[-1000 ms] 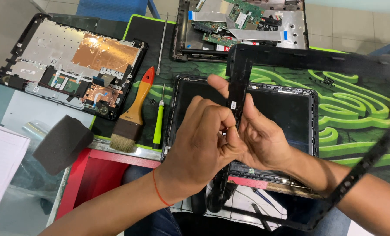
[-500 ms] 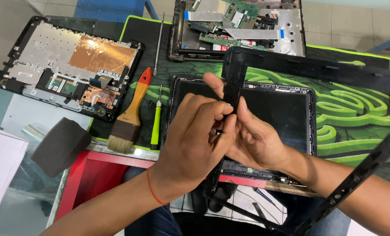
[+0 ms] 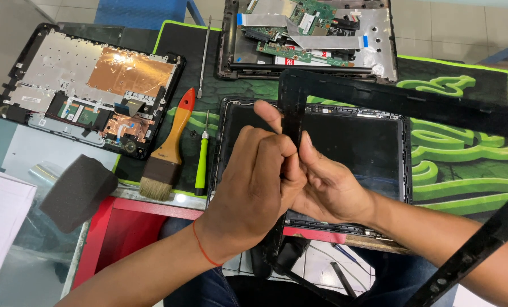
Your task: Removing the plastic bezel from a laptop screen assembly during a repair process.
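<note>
Hands meet at the middle of the scene over a dark screen panel that lies flat on the green-and-black mat. The left hand is curled closed, its fingers pressed together around the upright left side of a thin black bezel frame; its thumb sticks up beside the frame's strip. The right hand sits just right of it, touching it, with its fingers pinching the same strip from the other side. So the frame's left side runs between the two hands, its upper bar stretches away to the right above the panel, and another side of it crosses the near right corner of the view. The frame is lifted off the panel rather than lying on it.

Left of the hands, on the mat, a green-handled screwdriver lies just beside a paintbrush with an orange and wooden handle. Farther left rests an opened laptop base with copper foil showing. At the far side a second opened laptop chassis shows green circuit boards, and a slim metal tool lies to its left. A dark foam block sits at the near left on the bench.
</note>
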